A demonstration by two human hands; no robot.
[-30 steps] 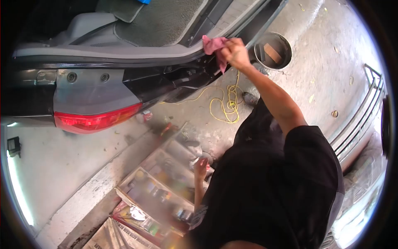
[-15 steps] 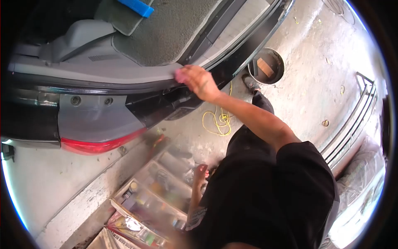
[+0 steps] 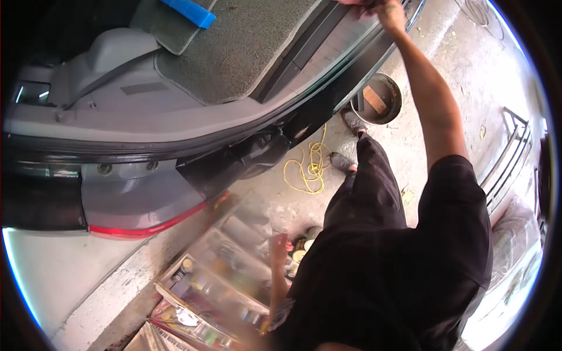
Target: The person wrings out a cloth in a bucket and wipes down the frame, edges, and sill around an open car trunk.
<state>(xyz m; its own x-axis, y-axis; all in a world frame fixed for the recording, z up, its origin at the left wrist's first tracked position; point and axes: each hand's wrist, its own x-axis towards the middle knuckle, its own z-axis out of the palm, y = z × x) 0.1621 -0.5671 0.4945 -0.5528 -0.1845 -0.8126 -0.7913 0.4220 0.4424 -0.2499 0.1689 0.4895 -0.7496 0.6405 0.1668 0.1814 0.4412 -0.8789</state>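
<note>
My right hand (image 3: 387,13) is at the top edge of the view, closed on a pink cloth (image 3: 358,2). The cloth lies against the grey sill trim of the car's open cargo area, and the frame edge cuts part of it off. My left hand (image 3: 282,243) hangs low beside my body with its fingers loosely curled and apart, and nothing shows in it. Under the sill are the dark rear bodywork and a red tail light (image 3: 143,229). Grey carpet (image 3: 228,55) covers the cargo floor.
A blue block-like object (image 3: 190,13) lies on the carpet. By my foot stands a round metal pan (image 3: 389,114) with a brown piece in it. A yellow cord (image 3: 313,169) is coiled on the concrete. Wooden trays (image 3: 211,257) of bottles and cans stand low left; a metal rack (image 3: 509,152) is at right.
My right hand has moved up and to the right along the sill with the pink cloth. The car sits slightly lower in view. My left hand stays at my side.
</note>
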